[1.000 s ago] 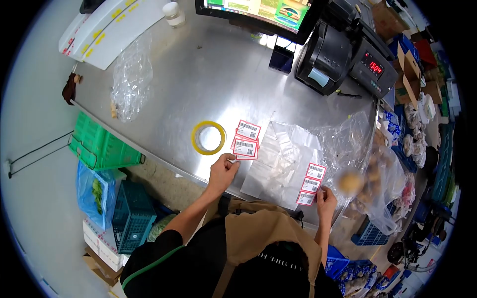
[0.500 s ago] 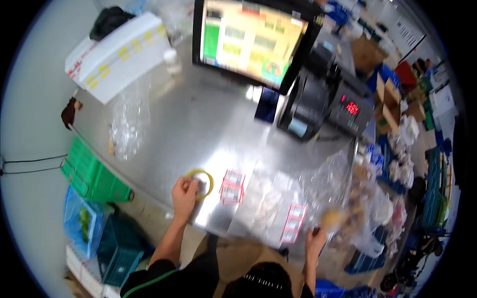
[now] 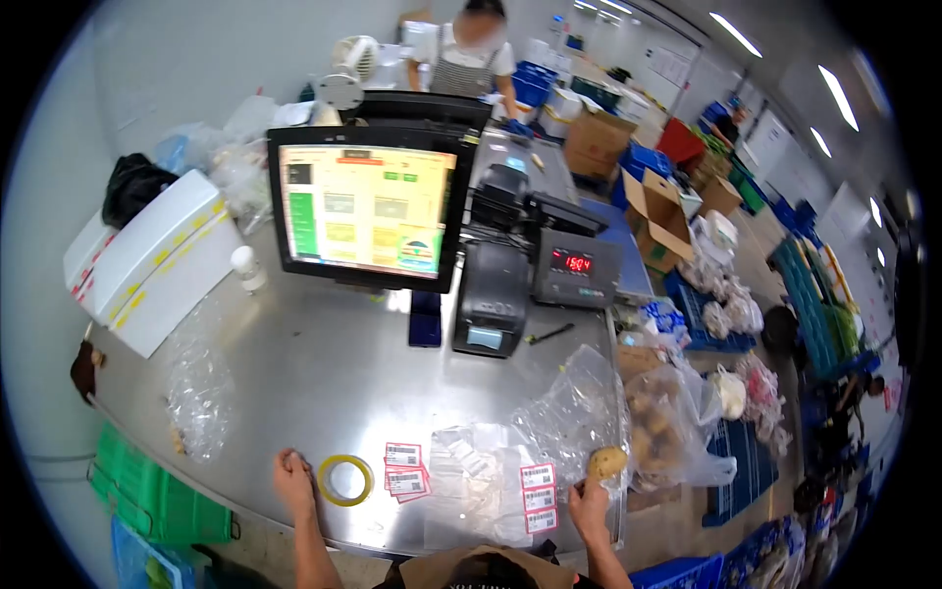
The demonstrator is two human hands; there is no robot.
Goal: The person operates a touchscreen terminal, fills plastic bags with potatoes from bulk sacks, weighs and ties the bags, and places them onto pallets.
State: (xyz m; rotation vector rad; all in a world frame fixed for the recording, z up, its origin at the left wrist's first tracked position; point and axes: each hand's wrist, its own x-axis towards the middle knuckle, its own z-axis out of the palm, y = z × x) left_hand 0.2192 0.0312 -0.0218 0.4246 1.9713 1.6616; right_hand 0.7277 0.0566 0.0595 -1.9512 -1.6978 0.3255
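In my right hand point(image 3: 589, 507) a round brown potato point(image 3: 607, 462) is gripped, held over the right edge of the steel table. My left hand point(image 3: 291, 477) rests low over the table's left front, fingers curled, with nothing visible in them. Just right of it, without contact, lies a yellow roll of tape point(image 3: 368, 481). Beside the tape sit red-edged barcode labels point(image 3: 405, 469). Clear plastic bags point(image 3: 471, 491) spread over the middle front, and a strip of barcode labels point(image 3: 539, 499) lies on their right side.
A monitor point(image 3: 369, 208), a label printer point(image 3: 490, 297) and a scale display point(image 3: 574, 265) stand at the back. To the right hangs a bag of potatoes point(image 3: 657, 422). Foam box point(image 3: 157, 260) at left. Another person point(image 3: 469, 64) stands beyond the monitor.
My left hand has come away from the tape roll, which now lies flat on the table. The right hand still has the potato. The head view has tilted up, showing more of the room.
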